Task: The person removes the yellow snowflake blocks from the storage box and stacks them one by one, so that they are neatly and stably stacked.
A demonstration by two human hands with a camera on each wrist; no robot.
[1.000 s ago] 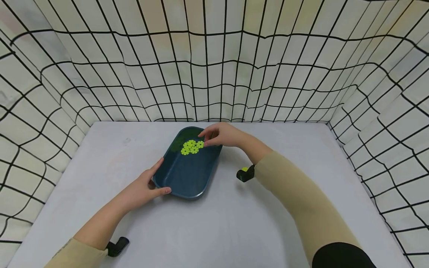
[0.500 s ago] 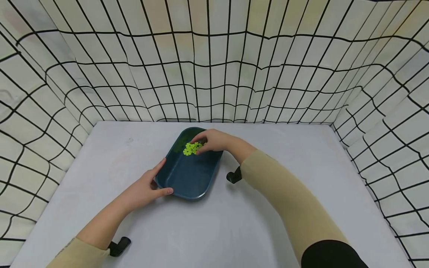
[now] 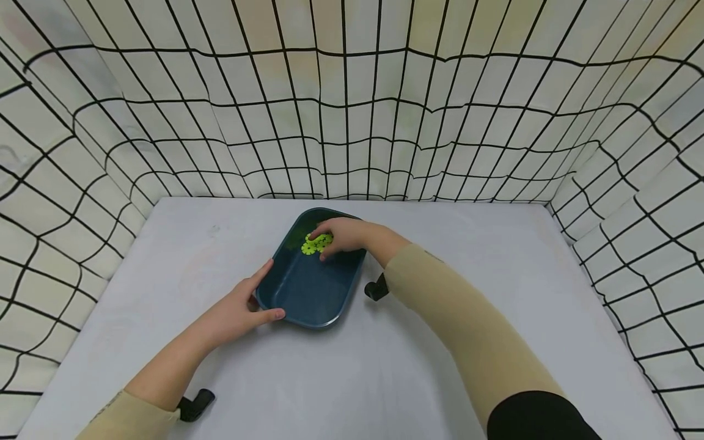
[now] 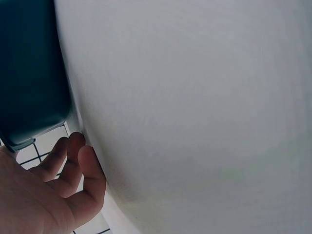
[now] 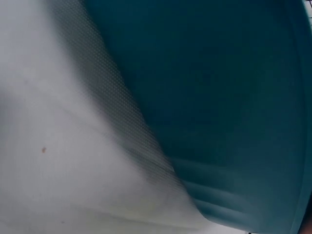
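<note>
A dark teal rectangular tray point(image 3: 308, 287) stands on the white table, its long side slanting. Several yellow-green snowflake-shaped plastic discs point(image 3: 309, 248) lie clustered toward its far end. My left hand point(image 3: 236, 311) grips the near left corner, thumb over the front rim and a finger along the left side. In the left wrist view, other fingers point(image 4: 92, 170) of that hand bend outside the tray. My right hand point(image 3: 348, 235) reaches over the far right rim, thumb and index finger apart around the discs, partly covering them. The right wrist view shows mainly the tray's outer wall point(image 5: 219, 122).
The white table point(image 3: 440, 342) extends around the tray. A black grid net point(image 3: 346, 109) over pale walls encloses its back and sides. Small black wrist devices, one by the left cuff point(image 3: 196, 404) and one by the right cuff point(image 3: 376, 288), stick out beneath the sleeves.
My right hand has moved left and down over the discs. The disc earlier at its fingertips now lies among or behind the fingers. My left hand has kept its grip on the tray.
</note>
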